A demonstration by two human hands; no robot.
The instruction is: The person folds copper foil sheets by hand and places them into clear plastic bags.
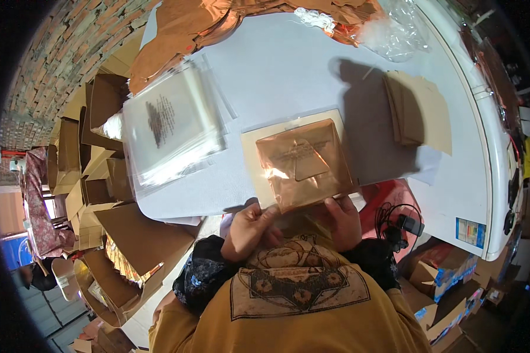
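Near the front edge of the white table, a copper-coloured foil packet rests on a cream card. A clear plastic sleeve with dark print appears to cover the foil. My left hand is closed at the sleeve's near left corner, its thumb on top. At the near right corner, my right hand pinches the same packet with its thumb over the edge. The undersides of both hands' fingers are hidden. To the left lies a pile of clear plastic sleeves, and a stack of cream cards sits to the right.
Loose copper foil heaps along the table's far edge, beside white strings and a clear plastic bag. Open cardboard boxes crowd the left side. A black cable with an adapter lies on a red surface at right.
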